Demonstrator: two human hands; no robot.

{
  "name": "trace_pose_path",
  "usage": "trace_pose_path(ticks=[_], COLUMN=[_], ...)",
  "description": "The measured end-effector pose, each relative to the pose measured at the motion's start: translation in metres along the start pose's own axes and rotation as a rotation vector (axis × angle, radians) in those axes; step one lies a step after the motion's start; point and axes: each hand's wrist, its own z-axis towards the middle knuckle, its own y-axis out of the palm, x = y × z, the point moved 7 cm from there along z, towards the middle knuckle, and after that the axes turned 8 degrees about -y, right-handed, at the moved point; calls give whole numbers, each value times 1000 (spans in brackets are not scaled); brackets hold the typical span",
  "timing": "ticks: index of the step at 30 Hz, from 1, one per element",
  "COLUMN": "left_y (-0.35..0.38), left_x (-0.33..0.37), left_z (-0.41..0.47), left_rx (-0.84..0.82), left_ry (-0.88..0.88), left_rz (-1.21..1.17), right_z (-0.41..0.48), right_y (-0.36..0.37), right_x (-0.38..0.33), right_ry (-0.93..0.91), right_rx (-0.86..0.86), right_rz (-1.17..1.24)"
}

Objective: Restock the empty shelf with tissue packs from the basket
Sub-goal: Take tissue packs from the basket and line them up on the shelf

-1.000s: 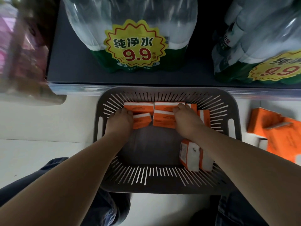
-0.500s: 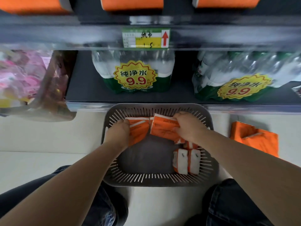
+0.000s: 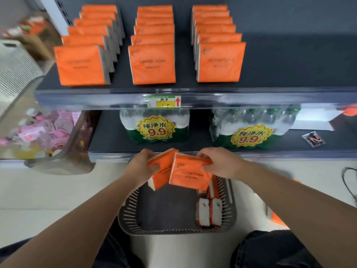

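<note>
Left grip [image 3: 142,167]: fingers curled over the far edge of the left tissue pack [image 3: 164,176], thumb pressed on its near face.
Right grip [image 3: 218,163]: pinches the top edge of the right tissue pack [image 3: 190,174], fingers behind it, thumb in front.
Both grips: raised side by side at mid-frame, close together, backs of the hands facing the camera.
Left forearm [image 3: 77,219]: bare, reaching up from the lower left corner.
Right forearm [image 3: 289,200]: bare, reaching in from the lower right.
</note>
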Motion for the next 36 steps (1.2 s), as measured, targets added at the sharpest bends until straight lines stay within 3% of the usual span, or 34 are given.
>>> trace_pose_path(ticks=[9, 22, 36], left_y=[-40, -64, -74], left_x=[48, 144, 244], left_z=[-27, -67, -96], left_rx=[-34, -184, -341], left_ry=[52, 87, 397], left_rz=[-402, -862, -837], right_z=[-32, -89, -146], right_y=[-46, -129, -200], right_x=[-22, -37, -27], right_ry=[-57, -96, -135], right_rx=[91, 404, 754], right_rz=[208, 365, 441])
